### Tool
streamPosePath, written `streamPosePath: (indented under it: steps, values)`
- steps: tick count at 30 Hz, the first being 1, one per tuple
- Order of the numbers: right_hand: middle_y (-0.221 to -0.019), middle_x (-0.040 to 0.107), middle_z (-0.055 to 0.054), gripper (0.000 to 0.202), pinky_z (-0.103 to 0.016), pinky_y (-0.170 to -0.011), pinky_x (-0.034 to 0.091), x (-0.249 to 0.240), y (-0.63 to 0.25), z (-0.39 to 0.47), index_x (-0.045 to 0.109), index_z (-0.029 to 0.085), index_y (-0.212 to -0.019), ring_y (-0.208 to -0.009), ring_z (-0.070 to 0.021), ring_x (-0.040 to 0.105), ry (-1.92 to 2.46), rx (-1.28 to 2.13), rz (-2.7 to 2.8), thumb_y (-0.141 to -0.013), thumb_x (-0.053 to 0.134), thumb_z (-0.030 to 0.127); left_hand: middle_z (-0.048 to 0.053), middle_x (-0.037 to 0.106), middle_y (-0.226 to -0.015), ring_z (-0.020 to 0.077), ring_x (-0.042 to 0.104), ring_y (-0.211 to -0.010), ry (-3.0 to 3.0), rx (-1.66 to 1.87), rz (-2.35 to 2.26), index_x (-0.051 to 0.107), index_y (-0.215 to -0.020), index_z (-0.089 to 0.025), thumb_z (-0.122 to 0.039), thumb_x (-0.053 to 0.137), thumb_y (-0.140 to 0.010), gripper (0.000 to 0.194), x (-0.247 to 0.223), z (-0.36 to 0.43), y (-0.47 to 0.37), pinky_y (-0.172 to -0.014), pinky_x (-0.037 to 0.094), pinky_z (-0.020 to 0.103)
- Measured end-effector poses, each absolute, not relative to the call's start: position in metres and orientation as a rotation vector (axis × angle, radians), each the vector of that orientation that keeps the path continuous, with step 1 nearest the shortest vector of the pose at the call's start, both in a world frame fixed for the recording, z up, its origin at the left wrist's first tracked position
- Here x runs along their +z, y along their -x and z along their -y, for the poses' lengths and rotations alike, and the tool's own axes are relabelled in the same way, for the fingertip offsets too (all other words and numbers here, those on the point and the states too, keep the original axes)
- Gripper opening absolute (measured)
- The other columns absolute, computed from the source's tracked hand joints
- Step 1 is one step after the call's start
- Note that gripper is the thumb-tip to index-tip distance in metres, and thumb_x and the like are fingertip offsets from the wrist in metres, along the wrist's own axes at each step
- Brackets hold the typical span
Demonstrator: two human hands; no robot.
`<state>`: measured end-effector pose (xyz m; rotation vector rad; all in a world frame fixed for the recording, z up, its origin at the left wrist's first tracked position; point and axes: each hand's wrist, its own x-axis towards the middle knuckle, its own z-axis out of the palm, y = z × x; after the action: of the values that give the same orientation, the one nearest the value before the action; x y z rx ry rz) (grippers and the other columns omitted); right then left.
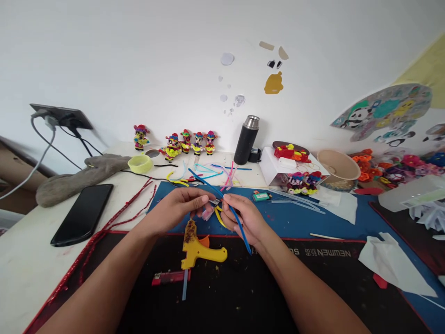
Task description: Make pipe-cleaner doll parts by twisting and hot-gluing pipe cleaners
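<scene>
My right hand [245, 215] is closed around a blue pipe cleaner [205, 182], pinching it between thumb and fingers. The fuzzy stem slants from the upper left down past my palm. Close beside it, my left hand [186, 204] pinches a small metal tool [214, 202] whose shiny end meets the stem; its exact kind is mostly hidden by the fingers. Just below the hands lies a yellow hot glue gun [205, 253] with a clear glue stick in its back. A yellow pipe cleaner [219, 217] shows partly behind my right hand.
A black phone [82, 214] and red twisted stems [114, 222] lie left. Small figurines [173, 147] line the wall by a black thermos [246, 141]. A white box [274, 169] and a bowl [339, 169] stand right. A red lighter [170, 277] rests near the glue gun.
</scene>
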<state>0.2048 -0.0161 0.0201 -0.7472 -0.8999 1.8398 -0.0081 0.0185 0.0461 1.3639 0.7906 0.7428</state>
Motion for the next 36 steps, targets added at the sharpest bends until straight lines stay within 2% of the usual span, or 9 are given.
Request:
streamPosePath:
  steps: [4, 11, 19, 27, 36]
  values:
    - [-0.043, 0.036, 0.01, 0.033, -0.021, -0.038, 0.023, 0.02, -0.201, 0.019, 0.062, 0.018, -0.069, -0.034, -0.0056, 0.031, 0.734, 1.91, 0.948, -0.091, 0.072, 0.041, 0.008, 0.077, -0.084, 0.0149, 0.06, -0.067, -1.292, 0.874, -0.804, 0.083, -0.097, -0.017, -0.047, 0.082, -0.086, 0.032, 0.042, -0.018, 0.006, -0.063, 0.048, 0.027]
    - [-0.042, 0.038, 0.009, 0.033, -0.021, -0.038, 0.024, 0.021, -0.196, 0.022, 0.063, 0.018, -0.067, -0.034, -0.0061, 0.032, 0.726, 1.987, 0.933, -0.09, 0.07, 0.039, 0.009, 0.078, -0.084, 0.0131, 0.059, -0.066, -1.263, 0.956, -0.866, 0.083, -0.076, -0.016, -0.046, 0.094, -0.072, 0.032, 0.039, -0.018, 0.007, -0.059, 0.046, 0.025]
    - [-0.05, 0.053, 0.006, 0.035, -0.021, -0.038, 0.021, 0.014, -0.198, 0.017, 0.069, 0.016, -0.081, -0.037, -0.0067, 0.041, 0.765, 1.914, 0.903, -0.089, 0.074, 0.049, 0.007, 0.077, -0.076, 0.0126, 0.056, -0.063, -1.205, 1.057, -0.951, 0.083, -0.08, -0.017, -0.046, 0.094, -0.073, 0.032, 0.033, -0.021, 0.001, -0.059, 0.044, 0.024]
    - [-0.06, 0.061, 0.004, 0.04, -0.022, -0.04, 0.023, 0.017, -0.2, 0.017, 0.075, 0.017, -0.099, -0.041, -0.0067, 0.046, 0.887, 1.744, 0.892, -0.079, 0.085, 0.05, 0.008, 0.078, -0.081, 0.0125, 0.059, -0.064, -0.897, 1.176, -0.951, 0.083, -0.088, -0.013, -0.037, 0.096, -0.068, 0.033, 0.035, -0.024, 0.0, -0.061, 0.048, 0.024]
    - [-0.055, 0.059, 0.006, 0.043, -0.021, -0.036, 0.02, 0.013, -0.199, 0.013, 0.069, 0.02, -0.094, -0.037, -0.0071, 0.044, 0.954, 1.529, 0.904, -0.074, 0.088, 0.053, 0.01, 0.079, -0.08, 0.0132, 0.057, -0.064, -1.108, 1.131, -1.069, 0.083, -0.087, -0.014, -0.05, 0.093, -0.071, 0.041, 0.033, -0.021, -0.002, -0.062, 0.041, 0.026]
